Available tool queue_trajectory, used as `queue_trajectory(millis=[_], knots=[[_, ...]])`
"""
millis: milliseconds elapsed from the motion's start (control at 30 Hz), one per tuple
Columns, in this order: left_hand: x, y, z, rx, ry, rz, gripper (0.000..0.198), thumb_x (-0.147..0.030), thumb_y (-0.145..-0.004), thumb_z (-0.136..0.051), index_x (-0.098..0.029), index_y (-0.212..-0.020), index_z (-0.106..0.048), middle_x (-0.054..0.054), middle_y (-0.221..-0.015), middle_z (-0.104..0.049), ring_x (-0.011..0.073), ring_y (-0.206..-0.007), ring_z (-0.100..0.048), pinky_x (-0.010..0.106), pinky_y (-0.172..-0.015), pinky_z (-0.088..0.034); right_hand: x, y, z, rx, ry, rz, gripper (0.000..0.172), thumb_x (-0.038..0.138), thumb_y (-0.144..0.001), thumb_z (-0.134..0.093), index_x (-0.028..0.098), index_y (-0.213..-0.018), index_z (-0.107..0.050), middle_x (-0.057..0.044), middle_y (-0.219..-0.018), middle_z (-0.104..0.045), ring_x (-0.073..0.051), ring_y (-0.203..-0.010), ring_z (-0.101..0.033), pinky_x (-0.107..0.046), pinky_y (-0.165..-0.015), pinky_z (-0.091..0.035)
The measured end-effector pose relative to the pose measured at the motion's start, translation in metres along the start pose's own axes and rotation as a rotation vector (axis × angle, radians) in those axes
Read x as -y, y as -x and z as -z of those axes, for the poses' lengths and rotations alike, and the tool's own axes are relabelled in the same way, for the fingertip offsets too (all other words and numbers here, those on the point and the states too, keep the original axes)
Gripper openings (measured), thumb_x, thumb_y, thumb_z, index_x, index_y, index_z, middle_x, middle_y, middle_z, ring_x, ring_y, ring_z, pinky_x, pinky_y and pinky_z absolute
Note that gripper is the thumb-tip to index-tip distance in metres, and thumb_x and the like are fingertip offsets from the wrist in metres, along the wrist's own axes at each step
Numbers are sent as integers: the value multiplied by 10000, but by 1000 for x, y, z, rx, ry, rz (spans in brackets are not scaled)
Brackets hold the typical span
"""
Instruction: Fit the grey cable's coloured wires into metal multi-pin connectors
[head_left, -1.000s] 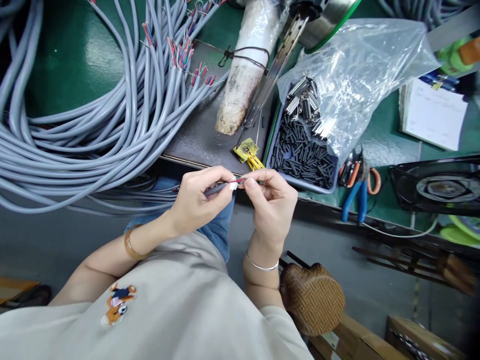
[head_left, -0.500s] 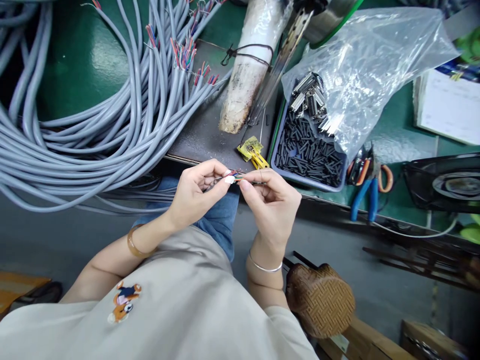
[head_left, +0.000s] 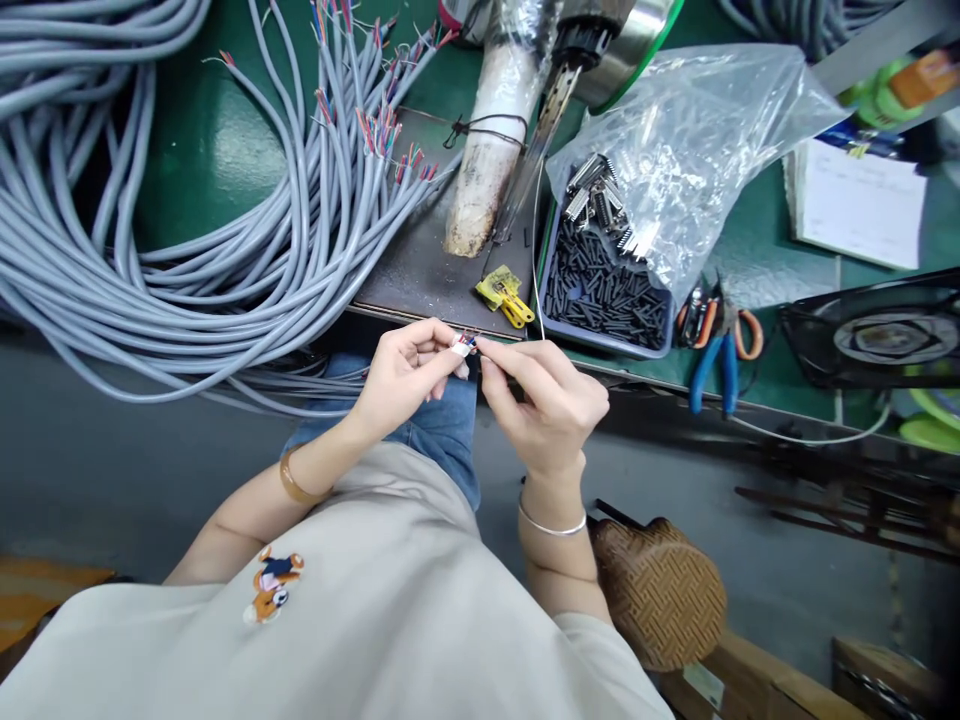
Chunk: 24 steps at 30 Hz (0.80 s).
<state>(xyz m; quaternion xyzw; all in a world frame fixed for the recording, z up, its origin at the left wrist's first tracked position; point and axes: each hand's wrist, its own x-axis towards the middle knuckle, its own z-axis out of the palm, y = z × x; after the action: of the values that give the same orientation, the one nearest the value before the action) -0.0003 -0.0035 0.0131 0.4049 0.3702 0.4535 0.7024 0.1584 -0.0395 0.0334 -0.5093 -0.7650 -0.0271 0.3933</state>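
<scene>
Pinched between thumb and forefinger, my left hand (head_left: 409, 375) holds a cable end with a whitish wrap and thin coloured wires (head_left: 466, 345). My right hand (head_left: 536, 395) has its fingertips closed right at those wires, touching or nearly touching them; which strand lies between them is too small to tell. Both hands are in front of the bench edge, above my lap. Just beyond them a yellow tool (head_left: 508, 297) lies on the dark board (head_left: 420, 265). A bundle of grey cables (head_left: 247, 310) with stripped coloured ends spreads across the left.
Right of the board, a bin (head_left: 604, 338) holds small black tubes, with metal connectors and a plastic bag (head_left: 697, 150) on top. Pliers (head_left: 721, 350), papers (head_left: 859, 205) and a black fan (head_left: 877, 335) lie farther right. A wrapped roll (head_left: 480, 170) stands behind the board. A woven stool (head_left: 664, 595) is below.
The view has shifted, moving the bench things slightly. My right fingertips have changed their hold at the wires, which now look bunched at my left fingertips instead of stretched between both hands.
</scene>
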Motion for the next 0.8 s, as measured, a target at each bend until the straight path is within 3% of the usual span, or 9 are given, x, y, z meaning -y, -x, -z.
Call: queue_trajectory(millis=[100,233,300,433,533,667,800], knots=[[-1,-1,3,4,69,44,272,-340,-751,-793,-160,-734,-589,-40,-581,-636,39,-374,-479,168,-370,-335,-2,0,3,63,88,50,207,218,-957,-637,294,-1079,-786,15,-787,-759,-94,-609,-641,-238,-582,-458],[-4,-3,7,13,146,81,282,-331,-748,-801,-159,-755,-578,-32,-615,-664,40,-389,-506,164,-380,-355,-3,4,3,55,2,27,196,179,-945,-644,261,-1059,-779,7,-782,-760,-97,-608,-630,-239,-571,-446],[-4,-4,9,35,153,77,321,-360,-744,-831,-156,-770,-584,-30,-624,-666,41,-394,-509,164,-382,-363,-1,5,3,25,-81,-47,176,170,-941,-652,246,-1040,-777,-2,-809,-766,-92,-576,-595,-243,-550,-441],[0,-3,11,81,121,14,327,-388,-783,-843,-154,-827,-618,-32,-642,-662,43,-410,-515,168,-400,-377,3,3,0,-62,-262,-282,143,218,-919,-711,244,-1049,-766,8,-835,-752,-64,-460,-395,-254,-466,-388],[5,-3,12,114,76,-78,244,-348,-839,-811,-161,-867,-658,-26,-668,-660,49,-465,-542,170,-447,-415,7,0,-4,-47,-346,-315,132,214,-879,-768,232,-1010,-759,-2,-872,-757,-63,-481,-449,-250,-466,-412],[13,-4,20,150,14,-248,201,-366,-856,-797,-183,-842,-716,17,-744,-686,103,-637,-618,226,-586,-501,13,0,-8,-73,-293,-166,111,147,-893,-742,239,-954,-729,3,-835,-754,-102,-645,-656,-233,-539,-494],[21,-7,34,328,65,-384,135,-361,-872,-780,-230,-840,-762,43,-746,-711,184,-818,-668,342,-764,-542,19,6,-9,-73,-167,106,163,126,-912,-711,241,-1024,-687,10,-848,-777,-95,-651,-684,-225,-558,-516]])
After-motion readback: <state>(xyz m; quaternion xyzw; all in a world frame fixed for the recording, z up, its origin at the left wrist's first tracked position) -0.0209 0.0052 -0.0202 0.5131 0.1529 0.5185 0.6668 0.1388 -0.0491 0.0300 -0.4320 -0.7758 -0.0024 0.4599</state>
